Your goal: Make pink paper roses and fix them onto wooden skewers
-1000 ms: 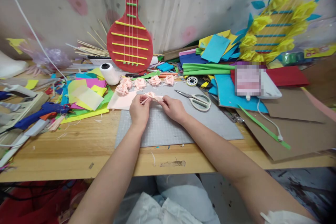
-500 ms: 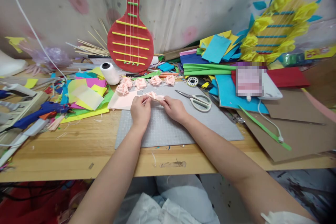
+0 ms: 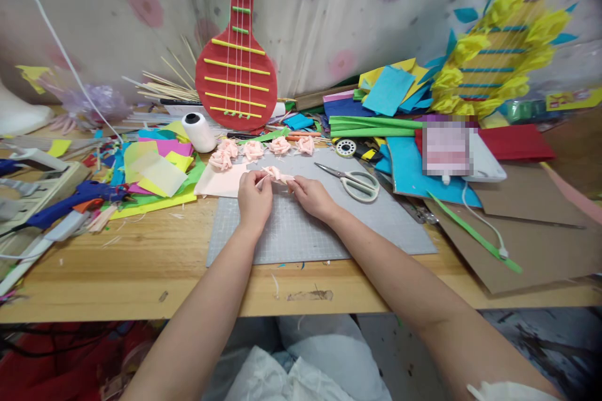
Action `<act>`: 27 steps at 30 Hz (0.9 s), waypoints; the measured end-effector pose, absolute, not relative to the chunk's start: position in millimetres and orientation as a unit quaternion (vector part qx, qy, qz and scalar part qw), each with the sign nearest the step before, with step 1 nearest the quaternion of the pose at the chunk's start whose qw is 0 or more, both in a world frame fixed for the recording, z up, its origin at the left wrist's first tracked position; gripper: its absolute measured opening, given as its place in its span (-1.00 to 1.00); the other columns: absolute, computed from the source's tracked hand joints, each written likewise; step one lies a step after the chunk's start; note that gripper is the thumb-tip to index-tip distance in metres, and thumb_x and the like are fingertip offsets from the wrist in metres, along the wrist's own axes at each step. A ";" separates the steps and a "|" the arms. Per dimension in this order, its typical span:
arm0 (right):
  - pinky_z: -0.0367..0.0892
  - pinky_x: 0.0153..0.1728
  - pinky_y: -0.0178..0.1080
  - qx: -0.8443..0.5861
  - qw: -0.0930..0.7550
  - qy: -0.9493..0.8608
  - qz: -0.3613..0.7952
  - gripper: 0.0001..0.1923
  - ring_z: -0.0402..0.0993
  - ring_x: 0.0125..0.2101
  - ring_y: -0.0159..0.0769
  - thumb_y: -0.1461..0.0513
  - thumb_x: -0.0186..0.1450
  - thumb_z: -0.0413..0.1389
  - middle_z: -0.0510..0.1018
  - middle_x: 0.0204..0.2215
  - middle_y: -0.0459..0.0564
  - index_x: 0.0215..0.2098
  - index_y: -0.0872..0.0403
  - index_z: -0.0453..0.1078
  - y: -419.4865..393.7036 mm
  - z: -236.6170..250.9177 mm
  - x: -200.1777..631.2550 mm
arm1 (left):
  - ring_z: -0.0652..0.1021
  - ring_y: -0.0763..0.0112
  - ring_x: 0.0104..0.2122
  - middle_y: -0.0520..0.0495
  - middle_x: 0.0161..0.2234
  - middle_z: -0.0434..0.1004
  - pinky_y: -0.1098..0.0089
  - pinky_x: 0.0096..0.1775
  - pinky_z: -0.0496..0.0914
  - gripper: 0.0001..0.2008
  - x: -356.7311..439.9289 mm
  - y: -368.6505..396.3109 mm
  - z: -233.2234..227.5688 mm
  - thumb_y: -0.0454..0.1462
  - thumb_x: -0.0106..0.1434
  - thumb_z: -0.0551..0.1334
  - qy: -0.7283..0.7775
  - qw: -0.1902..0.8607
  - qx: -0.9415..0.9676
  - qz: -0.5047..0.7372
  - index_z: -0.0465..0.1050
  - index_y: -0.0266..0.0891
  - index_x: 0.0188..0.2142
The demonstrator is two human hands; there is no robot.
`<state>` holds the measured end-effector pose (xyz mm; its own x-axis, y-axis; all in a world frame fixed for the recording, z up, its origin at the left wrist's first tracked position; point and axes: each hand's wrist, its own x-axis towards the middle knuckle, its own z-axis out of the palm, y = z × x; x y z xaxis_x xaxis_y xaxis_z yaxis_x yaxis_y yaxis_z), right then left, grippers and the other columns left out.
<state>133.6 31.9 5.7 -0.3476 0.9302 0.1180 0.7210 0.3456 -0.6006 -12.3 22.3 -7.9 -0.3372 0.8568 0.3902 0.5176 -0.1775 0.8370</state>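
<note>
Between my two hands is a pale pink paper flower (image 3: 273, 173), partly rolled. My left hand (image 3: 255, 200) pinches its base on the left side. The fingertips of my right hand (image 3: 314, 195) are closed on the loose end of its paper strip. Both hands are over the grey cutting mat (image 3: 324, 235). Behind them several finished pink paper roses (image 3: 280, 145) lie in a row. A sheet of pink paper (image 3: 220, 180) lies just left of my left hand. Scissors with pale handles (image 3: 357, 185) rest on the mat, right of my right hand.
A white thread spool (image 3: 199, 133) stands behind the roses, before a red paper lute (image 3: 237, 84). Coloured paper scraps (image 3: 157, 169) and a blue glue gun (image 3: 78, 203) lie left. At right are brown cardboard (image 3: 522, 225), a white cable (image 3: 489, 225) and a yellow-flowered instrument (image 3: 493, 62).
The right fingers have drawn slightly closer to the flower, and less of the loose strip shows between the hands. The view has shifted a little.
</note>
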 end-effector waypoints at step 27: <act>0.14 -0.47 -0.39 -0.527 0.262 -0.763 0.266 -0.80 0.38 -0.50 -0.42 0.11 0.26 -0.07 0.50 -0.45 -0.07 -0.33 0.08 0.24 30.8 6.3 134.2 | 0.48 0.43 -0.35 -0.04 -0.36 0.44 0.57 -0.62 0.34 -0.86 -5.4 20.4 0.6 -0.22 0.05 0.18 0.591 0.316 0.454 0.587 0.35 -0.24 -0.40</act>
